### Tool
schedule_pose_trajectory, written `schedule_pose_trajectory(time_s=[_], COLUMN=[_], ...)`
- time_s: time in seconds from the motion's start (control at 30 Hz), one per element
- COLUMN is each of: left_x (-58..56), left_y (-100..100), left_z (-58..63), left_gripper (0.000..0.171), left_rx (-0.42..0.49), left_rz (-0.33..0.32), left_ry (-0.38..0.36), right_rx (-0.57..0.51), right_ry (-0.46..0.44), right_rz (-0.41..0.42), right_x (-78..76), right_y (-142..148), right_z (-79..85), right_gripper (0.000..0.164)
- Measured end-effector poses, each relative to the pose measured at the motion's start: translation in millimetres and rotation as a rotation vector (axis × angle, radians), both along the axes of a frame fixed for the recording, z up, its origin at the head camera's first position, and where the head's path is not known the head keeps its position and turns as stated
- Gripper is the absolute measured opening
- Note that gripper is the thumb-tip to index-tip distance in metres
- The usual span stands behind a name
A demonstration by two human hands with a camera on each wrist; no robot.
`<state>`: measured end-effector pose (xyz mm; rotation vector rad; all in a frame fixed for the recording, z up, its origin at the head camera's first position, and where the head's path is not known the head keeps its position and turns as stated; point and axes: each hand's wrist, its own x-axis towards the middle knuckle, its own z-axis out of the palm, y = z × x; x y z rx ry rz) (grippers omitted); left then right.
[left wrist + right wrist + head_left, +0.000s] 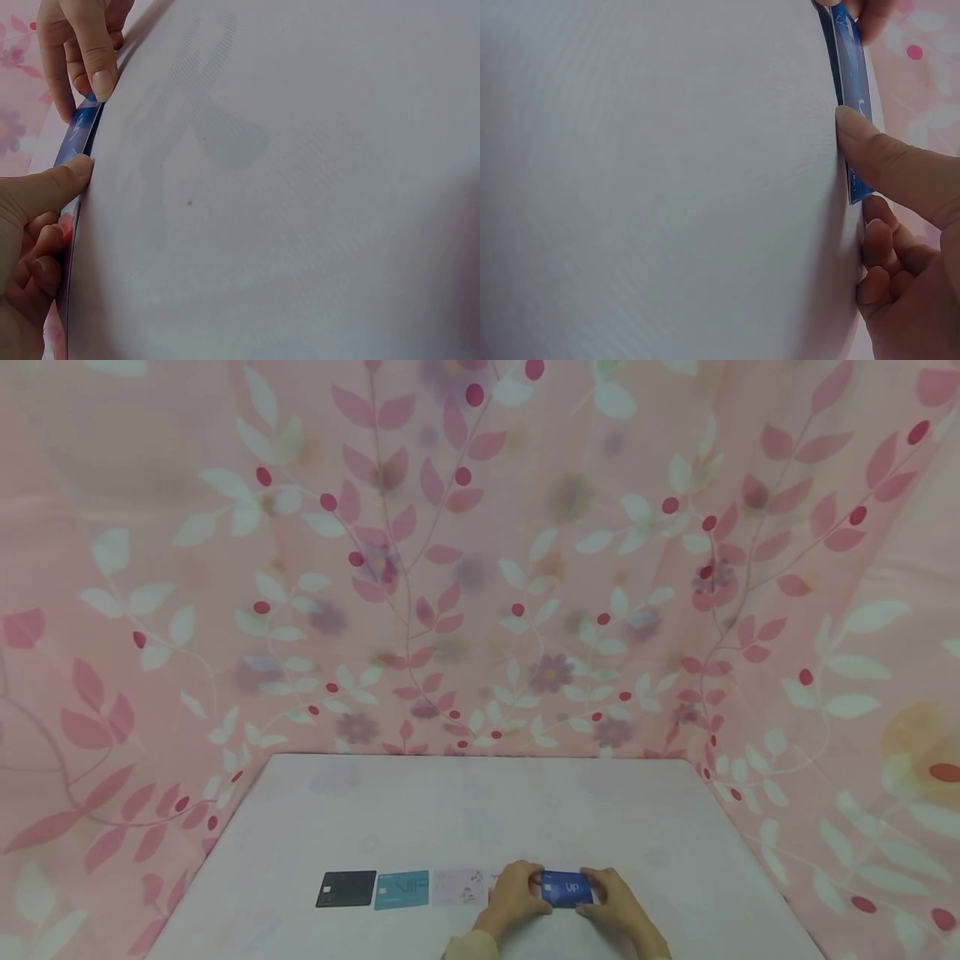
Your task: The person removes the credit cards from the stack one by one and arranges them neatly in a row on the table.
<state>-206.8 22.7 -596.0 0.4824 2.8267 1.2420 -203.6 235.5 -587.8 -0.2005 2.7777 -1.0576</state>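
Note:
A dark blue VIP card (pixel 566 889) with a chip lies between both hands, low over the white table. My left hand (pixel 516 893) pinches its left end, thumb at the near edge and fingers at the far edge. The right hand (pixel 617 902) grips the opposite end in the same way. In the right wrist view the blue card (pixel 851 67) is seen nearly edge-on, with the thumb (pixel 870 142) on its near edge. Just left of my left hand, another card with red marks (pixel 495 878) is mostly hidden behind the fingers.
Further left, in a row, lie a pale pink floral card (pixel 457 887), a teal VIP card (pixel 402 890) and a black card (pixel 346 889). The white table (pixel 480 810) ends at a pink leaf-patterned curtain (pixel 480 635) at the back and sides.

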Motion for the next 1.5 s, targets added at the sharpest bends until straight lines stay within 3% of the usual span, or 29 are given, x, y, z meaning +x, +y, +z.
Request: schedule_pose_trajectory(time_s=[0.43,0.93,1.13,1.5], left_x=[1.9,2.0,2.6,1.2], left_y=[3,1,2,5], left_z=[5.1,7.3,6.5,7.4], left_gripper=[0.055,0.052,0.05,0.053], left_rx=[-0.111,-0.084,-0.097,-0.139], left_rz=[-0.024,-0.054,-0.046,-0.02], left_ry=[0.001,-0.043,-0.021,-0.061], right_rx=[-0.012,-0.023,-0.018,-0.017], right_ry=[0.016,0.058,0.102,0.053], right_rz=[-0.003,-0.081,-0.075,-0.115], right_x=[3.3,9.3,10.7,11.7], right_y=[0,-2,-3,-5], right_z=[1.4,-7.7,-10.2,-8.4], right_gripper=[0.061,0.064,0.063,0.066])
